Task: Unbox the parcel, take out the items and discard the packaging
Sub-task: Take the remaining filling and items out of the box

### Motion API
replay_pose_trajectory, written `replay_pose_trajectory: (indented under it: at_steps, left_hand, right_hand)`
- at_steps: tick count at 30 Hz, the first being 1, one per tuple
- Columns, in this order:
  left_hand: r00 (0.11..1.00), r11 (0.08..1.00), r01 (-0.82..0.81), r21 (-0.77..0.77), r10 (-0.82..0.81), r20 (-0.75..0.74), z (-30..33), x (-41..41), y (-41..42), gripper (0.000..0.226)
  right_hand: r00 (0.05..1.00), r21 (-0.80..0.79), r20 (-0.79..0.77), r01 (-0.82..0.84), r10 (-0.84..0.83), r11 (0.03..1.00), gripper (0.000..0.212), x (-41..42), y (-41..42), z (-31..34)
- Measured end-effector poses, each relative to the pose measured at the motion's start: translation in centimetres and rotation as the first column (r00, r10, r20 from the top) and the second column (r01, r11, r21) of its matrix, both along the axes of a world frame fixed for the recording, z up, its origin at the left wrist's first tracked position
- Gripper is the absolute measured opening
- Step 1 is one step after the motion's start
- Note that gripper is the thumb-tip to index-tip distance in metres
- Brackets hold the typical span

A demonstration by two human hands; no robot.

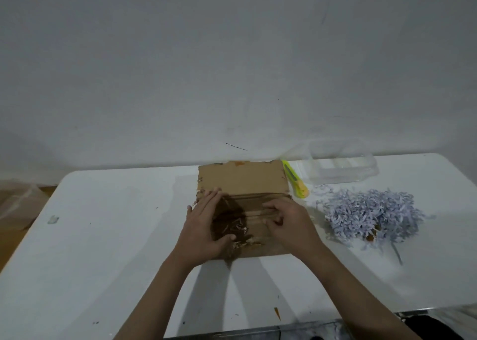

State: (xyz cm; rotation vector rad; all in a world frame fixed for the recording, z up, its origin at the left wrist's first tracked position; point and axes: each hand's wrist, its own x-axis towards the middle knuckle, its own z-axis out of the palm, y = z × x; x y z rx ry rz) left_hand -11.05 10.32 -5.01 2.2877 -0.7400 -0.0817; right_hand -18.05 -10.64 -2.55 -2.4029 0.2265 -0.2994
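Head view: a flattened brown cardboard box [242, 184] lay on a white table [116, 236], near its far edge, with both hands upon it. Left hand [204, 226] rested on the left part of the cardboard, its fingers straight and flat against the surface and its thumb pointing toward the middle, grasping nothing. Right hand [286, 221] rested on the right part, its fingers curled over the ridged folds at the centre of the cardboard; whether they actually pinched a fold could not be told. A dark stain and torn paper scraps marked the cardboard between the two hands. A yellow-green utility knife [294, 182] lay just beside the right edge of the box, touching or nearly touching it. Beyond the knife stood a clear plastic container [340, 169] at the far right of the table, with pale contents too indistinct to identify. A heap of pale lilac shredded paper [371, 213] lay on the table to the right of the right hand, apart from the cardboard
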Motion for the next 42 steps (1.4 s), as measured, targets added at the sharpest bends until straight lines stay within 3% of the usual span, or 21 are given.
replay_pose_trajectory:
  at_steps: [4,8,12,15,25,30,33,35,38,42]
  left_hand:
    - [0.999,0.997,0.055,0.061,-0.055,-0.001,0.5,-0.1,0.5,0.107]
    - [0.996,0.99,-0.051,0.129,0.042,0.075,0.2,0.1,1.6,0.123]
    - [0.997,0.997,-0.071,0.038,0.072,-0.003,-0.2,-0.5,1.9,0.13]
    - [0.995,0.998,-0.067,-0.02,0.066,-0.078,-0.2,-0.5,1.7,0.131]
    - [0.98,0.988,-0.123,0.089,0.135,-0.147,0.4,-0.7,1.3,0.139]
    - [0.961,0.973,-0.212,0.088,0.224,-0.162,0.6,-1.0,1.1,0.14]
    - [0.946,0.963,-0.259,0.079,0.27,-0.181,0.6,-1.3,1.0,0.142]
    - [0.935,0.955,-0.289,0.072,0.297,-0.196,0.7,-1.4,0.9,0.142]
    - [0.927,0.947,-0.313,0.066,0.32,-0.196,0.8,-1.6,0.7,0.144]
    - [0.918,0.939,-0.338,0.065,0.344,-0.197,0.7,-1.7,0.6,0.143]
  right_hand:
    - [0.957,0.043,-0.248,-0.147,0.153,0.988,0.035,2.7,1.5,0.2]
    - [0.872,0.143,-0.442,-0.165,0.212,0.976,0.05,4.1,1.7,-1.2]
    - [0.871,0.178,-0.443,-0.146,0.212,0.973,0.06,4.1,1.5,-2.1]
    - [0.857,0.166,-0.438,-0.22,0.272,0.961,0.06,4.7,1.5,-2.3]
    - [0.815,0.115,-0.307,-0.48,0.491,0.87,0.042,6.6,3.6,-2.9]
    - [0.734,0.054,-0.283,-0.631,0.618,0.774,0.032,8.1,3.2,-2.9]
    - [0.625,0.002,-0.263,-0.761,0.735,0.649,0.037,8.9,3.5,-2.3]
    - [0.551,-0.03,-0.263,-0.825,0.792,0.564,0.028,9.4,4.3,-1.8]
    - [0.474,-0.055,-0.335,-0.872,0.814,0.486,0.014,9.9,5.3,-1.9]
    - [0.421,-0.069,-0.356,-0.902,0.834,0.425,0.017,10.4,5.3,-2.4]
